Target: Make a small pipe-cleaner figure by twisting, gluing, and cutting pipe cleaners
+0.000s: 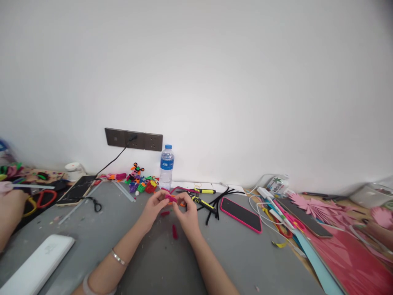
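My left hand [155, 209] and my right hand [188, 213] meet over the grey table [101, 241], fingers pinched together on a small magenta pipe cleaner piece [170, 198] held between them. Two short red fuzzy pieces [175, 232] lie on the table just below my hands. A pile of small colourful pipe-cleaner figures [139, 182] sits behind them near the wall. A silver bracelet is on my left wrist.
A water bottle [166, 166] stands by the wall. A pink-cased phone [241, 214], black pipe cleaners [219, 200] and yellow-handled tools [204, 203] lie to the right. A white box [37, 264] sits front left. Other people's hands [10, 209] work at both edges, amid pink paper [346, 254].
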A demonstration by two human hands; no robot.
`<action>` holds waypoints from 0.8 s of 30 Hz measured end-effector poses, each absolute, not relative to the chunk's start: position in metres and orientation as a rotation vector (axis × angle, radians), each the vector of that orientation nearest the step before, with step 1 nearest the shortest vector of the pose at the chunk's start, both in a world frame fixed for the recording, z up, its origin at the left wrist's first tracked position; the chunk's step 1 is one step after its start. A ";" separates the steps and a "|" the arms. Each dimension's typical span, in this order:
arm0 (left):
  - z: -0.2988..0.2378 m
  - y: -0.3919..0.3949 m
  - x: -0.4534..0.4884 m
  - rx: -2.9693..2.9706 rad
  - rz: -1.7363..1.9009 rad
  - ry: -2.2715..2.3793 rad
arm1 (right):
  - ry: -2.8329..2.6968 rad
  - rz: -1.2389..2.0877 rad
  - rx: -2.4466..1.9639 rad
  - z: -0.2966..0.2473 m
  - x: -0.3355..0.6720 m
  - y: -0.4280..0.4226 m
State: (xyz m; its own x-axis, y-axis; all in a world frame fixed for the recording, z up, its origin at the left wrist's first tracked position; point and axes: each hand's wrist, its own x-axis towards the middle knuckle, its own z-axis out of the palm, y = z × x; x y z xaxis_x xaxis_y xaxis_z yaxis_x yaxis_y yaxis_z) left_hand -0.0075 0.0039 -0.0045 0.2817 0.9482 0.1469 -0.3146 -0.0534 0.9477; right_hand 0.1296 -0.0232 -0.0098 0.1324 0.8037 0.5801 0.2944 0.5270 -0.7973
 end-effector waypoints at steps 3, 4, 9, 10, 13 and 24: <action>-0.005 0.004 -0.008 1.195 1.177 0.719 | -1.448 0.500 -1.008 -0.009 0.129 -0.024; -0.005 0.004 -0.008 1.201 1.173 0.720 | -1.449 0.502 -1.005 -0.009 0.129 -0.024; -0.006 0.004 -0.010 1.234 1.174 0.719 | -1.451 0.485 -0.993 -0.010 0.129 -0.023; -0.006 0.004 -0.010 1.237 1.176 0.726 | -1.452 0.482 -0.991 -0.010 0.129 -0.023; -0.005 0.004 -0.010 1.242 1.176 0.736 | -1.444 0.490 -0.988 -0.010 0.129 -0.023; 0.002 0.011 -0.025 1.466 1.121 0.730 | -1.495 0.491 -1.002 -0.012 0.136 -0.020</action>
State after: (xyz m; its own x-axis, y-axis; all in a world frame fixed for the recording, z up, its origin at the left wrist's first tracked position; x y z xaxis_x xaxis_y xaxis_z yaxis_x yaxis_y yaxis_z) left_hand -0.0248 0.0109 0.0024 0.3628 0.8981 0.2487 -0.1362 -0.2129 0.9675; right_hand 0.1361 -0.0203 -0.0124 0.0821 0.8074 0.5843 0.3036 0.5381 -0.7863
